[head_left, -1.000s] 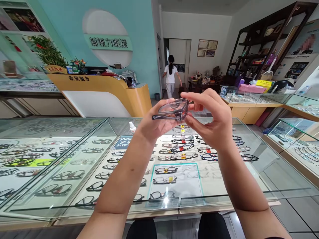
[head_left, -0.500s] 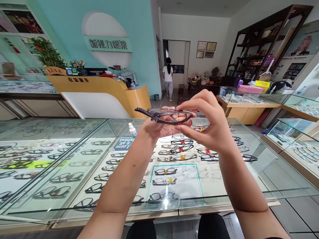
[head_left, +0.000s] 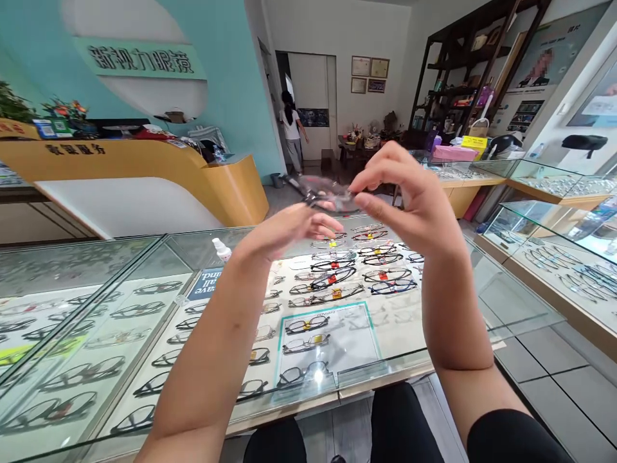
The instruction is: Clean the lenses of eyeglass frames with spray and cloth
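Observation:
Held up above the glass counter is a pair of eyeglasses [head_left: 324,190] with a dark frame, blurred by motion. My right hand [head_left: 402,199] pinches one end of it between thumb and fingertips. Below and to the left, my left hand [head_left: 294,228] is open, its fingers stretched toward the right and partly overlapped by the frame. Whether the left fingers touch the eyeglasses I cannot tell. Under both hands, rows of eyeglasses [head_left: 332,278] lie inside the glass display case [head_left: 337,379], some with coloured tags.
A small white bottle [head_left: 222,249] stands toward the back left of the case. Behind it is a wooden reception counter [head_left: 236,186]. Another person [head_left: 292,132] walks near the far doorway. More glass showcases [head_left: 554,238] line the right side.
The view has swung to the right. My left hand has moved down from behind the eyeglasses, which stay in my right hand and are now blurred. The far person has turned and stepped aside.

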The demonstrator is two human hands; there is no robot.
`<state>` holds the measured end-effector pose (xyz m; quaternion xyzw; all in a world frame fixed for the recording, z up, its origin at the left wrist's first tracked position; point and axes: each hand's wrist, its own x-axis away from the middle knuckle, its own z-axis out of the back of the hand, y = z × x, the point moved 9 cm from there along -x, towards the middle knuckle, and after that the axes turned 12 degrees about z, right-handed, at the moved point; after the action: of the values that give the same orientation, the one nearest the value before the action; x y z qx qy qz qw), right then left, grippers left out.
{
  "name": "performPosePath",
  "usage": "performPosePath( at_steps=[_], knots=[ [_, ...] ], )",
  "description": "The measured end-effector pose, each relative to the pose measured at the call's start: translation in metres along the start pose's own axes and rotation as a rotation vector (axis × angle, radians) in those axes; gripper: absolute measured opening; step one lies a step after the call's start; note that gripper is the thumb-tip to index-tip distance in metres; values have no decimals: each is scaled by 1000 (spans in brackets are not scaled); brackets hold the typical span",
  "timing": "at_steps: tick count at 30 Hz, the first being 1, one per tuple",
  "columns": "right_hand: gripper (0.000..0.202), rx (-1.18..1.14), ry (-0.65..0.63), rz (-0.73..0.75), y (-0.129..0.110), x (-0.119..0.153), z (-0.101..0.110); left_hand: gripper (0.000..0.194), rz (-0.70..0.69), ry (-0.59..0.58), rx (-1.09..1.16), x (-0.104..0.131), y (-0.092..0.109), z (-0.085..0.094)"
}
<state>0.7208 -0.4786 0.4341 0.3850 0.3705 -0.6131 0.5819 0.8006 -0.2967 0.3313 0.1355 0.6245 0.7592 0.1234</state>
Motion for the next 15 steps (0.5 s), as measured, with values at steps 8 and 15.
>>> performPosePath(
  at_steps=[8, 15],
  knots=[
    [34, 207, -7, -282, 89, 49, 37, 38, -116, 357, -656, 74, 47, 1],
    [27, 576, -619, -738, 224, 174, 42, 40, -207, 182, -843, 135, 54, -44]
  ],
)
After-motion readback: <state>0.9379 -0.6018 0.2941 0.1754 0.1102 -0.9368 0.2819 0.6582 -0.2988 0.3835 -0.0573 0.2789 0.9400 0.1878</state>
